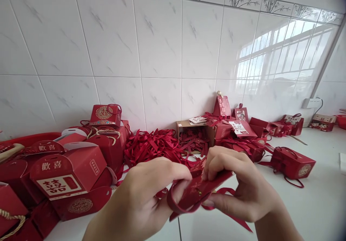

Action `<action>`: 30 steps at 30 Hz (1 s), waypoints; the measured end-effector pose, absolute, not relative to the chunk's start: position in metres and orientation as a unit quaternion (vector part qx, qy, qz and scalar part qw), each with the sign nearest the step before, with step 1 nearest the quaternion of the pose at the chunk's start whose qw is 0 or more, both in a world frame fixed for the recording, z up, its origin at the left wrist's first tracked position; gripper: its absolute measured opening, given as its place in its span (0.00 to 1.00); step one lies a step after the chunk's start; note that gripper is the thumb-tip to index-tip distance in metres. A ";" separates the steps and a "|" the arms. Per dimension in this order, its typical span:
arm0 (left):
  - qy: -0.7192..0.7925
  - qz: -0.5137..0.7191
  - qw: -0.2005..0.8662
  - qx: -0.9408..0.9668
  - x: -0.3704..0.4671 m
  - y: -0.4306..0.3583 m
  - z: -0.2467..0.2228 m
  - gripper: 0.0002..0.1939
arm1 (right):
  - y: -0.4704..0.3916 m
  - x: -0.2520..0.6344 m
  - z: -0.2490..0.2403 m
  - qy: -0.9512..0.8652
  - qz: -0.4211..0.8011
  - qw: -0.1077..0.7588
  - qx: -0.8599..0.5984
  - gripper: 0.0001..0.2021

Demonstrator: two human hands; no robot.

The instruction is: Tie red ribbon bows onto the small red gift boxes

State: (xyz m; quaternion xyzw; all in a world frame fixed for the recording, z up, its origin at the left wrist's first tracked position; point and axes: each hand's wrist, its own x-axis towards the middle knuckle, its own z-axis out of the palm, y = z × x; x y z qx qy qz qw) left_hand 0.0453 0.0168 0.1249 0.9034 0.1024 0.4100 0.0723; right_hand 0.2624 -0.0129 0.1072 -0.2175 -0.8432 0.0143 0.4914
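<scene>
While the left hand (146, 190) curls around a ribbon loop (175, 207), the right hand (240, 188) pinches the red carton (192, 194) between thumb and fingers, apparently steadying it.

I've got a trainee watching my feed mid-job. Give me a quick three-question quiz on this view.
1. True or false: the left hand lies on the table, away from the red paper piece.
2. In the picture, where is the big ribbon heap relative to the open cardboard box? A) left B) right C) on top
3. Fill in: the rope handle at the bottom left corner is ____ in colour.

Key: 1. False, it is at the piece, as is the right hand. 2. A. 3. Beige.
</scene>
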 end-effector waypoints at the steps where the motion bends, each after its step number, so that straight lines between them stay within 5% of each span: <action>1: 0.107 0.414 0.066 0.902 0.046 0.017 0.124 0.11 | -0.013 0.263 0.107 -0.843 0.012 0.491 -0.219 0.10; 5: 0.112 0.408 0.054 0.904 0.045 0.019 0.121 0.19 | -0.012 0.265 0.109 -0.838 -0.001 0.494 -0.233 0.10; 30: 0.101 0.379 0.116 0.913 0.044 0.016 0.123 0.18 | -0.008 0.258 0.113 -0.820 -0.056 0.522 -0.229 0.08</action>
